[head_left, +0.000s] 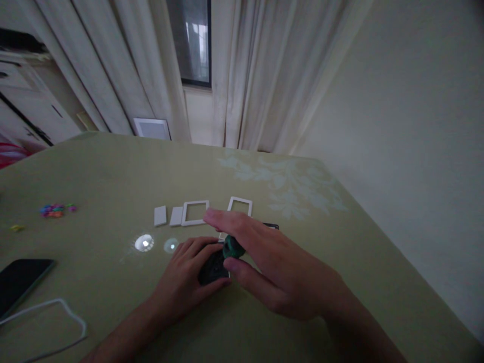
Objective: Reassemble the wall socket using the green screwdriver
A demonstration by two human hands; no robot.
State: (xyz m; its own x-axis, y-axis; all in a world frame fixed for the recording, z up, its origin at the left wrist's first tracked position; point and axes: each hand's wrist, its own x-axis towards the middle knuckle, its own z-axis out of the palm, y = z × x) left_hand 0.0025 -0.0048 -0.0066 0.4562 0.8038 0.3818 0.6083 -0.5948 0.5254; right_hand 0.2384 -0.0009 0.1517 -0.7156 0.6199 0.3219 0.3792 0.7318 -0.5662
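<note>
My left hand (pixel 189 277) is closed around the edges of a dark, flat wall switch module (pixel 214 267), pressing it to the table. A pale edge shows along that module's right side. Above it, my right hand (pixel 272 262) has its thumb and fingers around the dark green, rounded handle of a screwdriver (pixel 232 247). The handle's butt end faces me, and its shaft and tip cannot be seen. Just beyond my hands lie two white rectangular frames, a left one (pixel 183 214) and a right one (pixel 249 206), the latter partly covered by my right fingers.
Two white panels (pixel 160 216) (pixel 176 216) lie left of the frames. A dark piece (pixel 271 226) peeks out behind my right hand. Small colourful pieces (pixel 55 209), a phone (pixel 22 282) and a white cable (pixel 71 312) are on the left. A wall (pixel 416 151) borders the table's right side.
</note>
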